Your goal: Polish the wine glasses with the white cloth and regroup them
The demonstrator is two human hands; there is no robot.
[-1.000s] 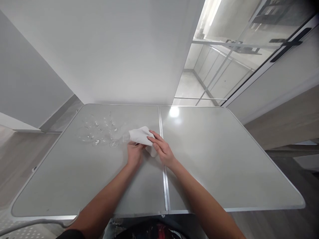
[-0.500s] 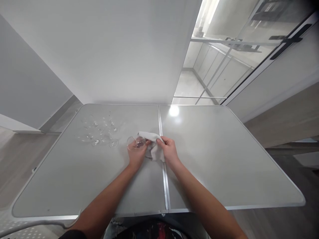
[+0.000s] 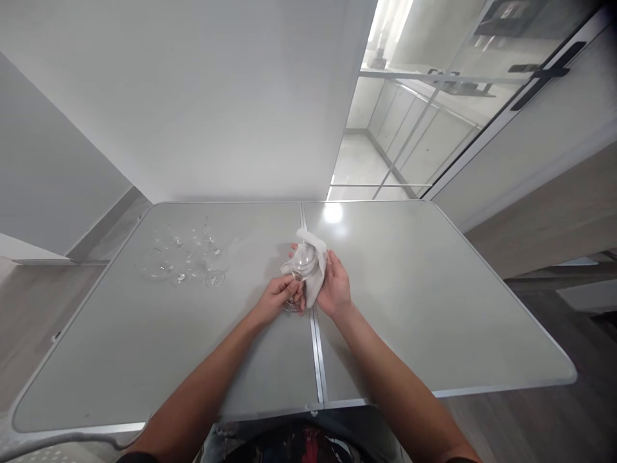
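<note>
My left hand [image 3: 278, 296] grips the stem of a clear stemmed glass [image 3: 305, 256], its foot low and its bowl tilted up and away from me. Behind and around the bowl lies a white cloth [image 3: 315, 276], held in my right hand [image 3: 336, 283]. The right palm cups the cloth against the bowl, with some fingertips showing past its far left side. Both hands are over the table's middle seam.
Several clear stemmed glasses [image 3: 179, 257] stand close together on the left half of the pale folding table [image 3: 424, 321]. A white wall [image 3: 231, 116] rises behind the table's far edge, beside a glass-paned door [image 3: 409, 128] at the right.
The glass has been turned from lying leftward to bowl up, and my left hand has shifted right to its stem. My right hand has opened out, spreading the cloth round the bowl.
</note>
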